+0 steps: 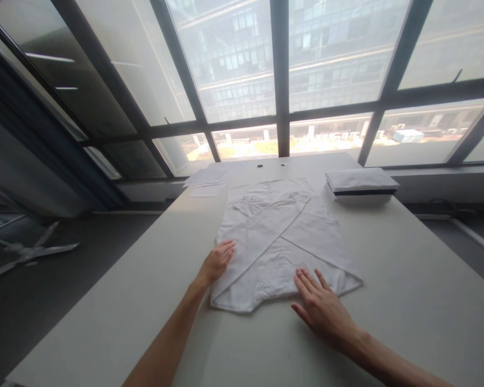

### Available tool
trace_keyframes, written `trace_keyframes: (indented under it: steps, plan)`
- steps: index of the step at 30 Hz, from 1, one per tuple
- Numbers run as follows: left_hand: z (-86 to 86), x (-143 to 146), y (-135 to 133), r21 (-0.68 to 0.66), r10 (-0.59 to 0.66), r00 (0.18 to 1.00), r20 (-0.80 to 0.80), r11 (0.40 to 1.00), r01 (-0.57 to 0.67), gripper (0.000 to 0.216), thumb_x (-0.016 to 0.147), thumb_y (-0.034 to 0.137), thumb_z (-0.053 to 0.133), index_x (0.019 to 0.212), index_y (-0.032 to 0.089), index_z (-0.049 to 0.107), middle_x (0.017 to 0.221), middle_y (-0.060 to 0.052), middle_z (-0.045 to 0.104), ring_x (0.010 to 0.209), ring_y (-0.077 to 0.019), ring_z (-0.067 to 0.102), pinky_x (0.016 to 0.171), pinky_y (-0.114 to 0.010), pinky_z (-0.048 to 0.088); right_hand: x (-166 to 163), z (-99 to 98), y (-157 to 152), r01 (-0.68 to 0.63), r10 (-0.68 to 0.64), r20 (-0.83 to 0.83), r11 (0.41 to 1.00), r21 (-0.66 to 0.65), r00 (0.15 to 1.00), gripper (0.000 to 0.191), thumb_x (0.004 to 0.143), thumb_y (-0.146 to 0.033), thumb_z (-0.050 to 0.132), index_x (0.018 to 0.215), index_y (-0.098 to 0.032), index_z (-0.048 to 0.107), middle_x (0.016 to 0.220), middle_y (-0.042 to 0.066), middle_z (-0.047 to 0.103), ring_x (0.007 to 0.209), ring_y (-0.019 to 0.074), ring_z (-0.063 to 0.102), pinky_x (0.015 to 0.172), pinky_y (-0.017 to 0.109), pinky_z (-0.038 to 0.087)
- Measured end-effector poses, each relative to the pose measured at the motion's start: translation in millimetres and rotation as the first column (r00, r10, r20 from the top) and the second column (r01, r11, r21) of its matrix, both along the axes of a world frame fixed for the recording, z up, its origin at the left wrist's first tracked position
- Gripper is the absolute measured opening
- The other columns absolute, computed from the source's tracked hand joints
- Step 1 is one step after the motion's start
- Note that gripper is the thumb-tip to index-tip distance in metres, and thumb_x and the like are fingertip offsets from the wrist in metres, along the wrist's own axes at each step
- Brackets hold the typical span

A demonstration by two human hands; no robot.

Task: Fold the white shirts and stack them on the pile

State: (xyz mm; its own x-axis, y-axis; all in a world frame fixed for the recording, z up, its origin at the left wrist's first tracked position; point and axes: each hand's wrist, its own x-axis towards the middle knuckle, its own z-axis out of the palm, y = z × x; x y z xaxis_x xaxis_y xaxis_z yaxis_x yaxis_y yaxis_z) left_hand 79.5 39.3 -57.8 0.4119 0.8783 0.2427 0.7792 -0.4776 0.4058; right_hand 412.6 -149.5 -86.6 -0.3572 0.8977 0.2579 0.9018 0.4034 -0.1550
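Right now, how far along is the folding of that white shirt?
Done: both sleeves lie crossed over the white shirt, and a folded stack sits far right on the table. In hand: the left hand and right hand rest flat at its near end. Left, probably: folding the body up.

The white shirt (282, 236) lies flat in the middle of the table (407, 301) and hardly rises above it, so a hand can pass over it anywhere. The left hand (216, 263) rests flat at its left edge, and the right hand (322, 309) lies flat at its near hem. On both sides of the shirt the table is bare out to its edges. At the far right a stack of folded cloth (361, 185), near the shirt's far corner, is the one raised obstacle. Loose papers (205, 180) lie flat at the far left. Behind the far edge the window frame (280, 107) closes the way.
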Motion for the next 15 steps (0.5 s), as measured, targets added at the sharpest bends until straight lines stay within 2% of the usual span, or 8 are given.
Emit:
trace_keyframes:
  steps: [4,7,10,15]
  plan:
    - [2.2,2.0,15.8,0.027,-0.034,0.997,-0.072,0.999,0.036,0.035,0.098,0.036,0.043,0.108,0.021,0.074,0.124,-0.008,0.069,0.115,-0.0232,0.065,0.106,-0.04,0.05,-1.7,4.6,-0.9,0.006,-0.006,-0.008,1.0,0.019,1.0,0.057,0.097,-0.038,0.051,0.146,-0.009,0.048,0.151,0.019,0.049,0.144,0.03,0.039,0.123,0.053,0.02]
    - [4.5,2.9,11.4,0.067,-0.082,0.989,-0.123,0.994,0.091,0.031,0.098,0.033,0.046,0.11,0.022,0.072,0.122,-0.008,0.069,0.114,-0.0235,0.064,0.105,-0.041,0.049,2.7,6.6,-3.9,0.018,-0.018,-0.009,0.999,0.032,1.0,0.053,0.098,-0.036,0.05,0.144,-0.01,0.051,0.149,0.018,0.052,0.143,0.0293,0.042,0.122,0.054,0.019]
    - [2.2,3.3,-10.6,0.102,-0.119,0.978,-0.173,0.985,0.138,0.032,0.101,0.031,0.044,0.12,0.021,0.068,0.126,-0.01,0.066,0.118,-0.0248,0.061,0.106,-0.043,0.048,15.2,9.3,-10.2,0.025,-0.025,-0.002,0.999,0.047,1.0,0.048,0.1,-0.036,0.047,0.141,-0.012,0.054,0.147,0.017,0.054,0.141,0.0282,0.045,0.123,0.055,0.019]
    - [0.8,18.1,-72.4,0.091,-0.166,0.962,-0.216,0.978,0.189,0.035,0.104,0.032,0.043,0.132,0.021,0.06,0.134,-0.011,0.062,0.123,-0.0252,0.057,0.107,-0.044,0.046,51.4,13.8,-22.8,0.093,-0.096,0.024,0.993,0.077,0.995,0.039,0.103,-0.032,0.041,0.131,-0.015,0.062,0.137,0.014,0.063,0.135,0.026,0.052,0.123,0.056,0.015]
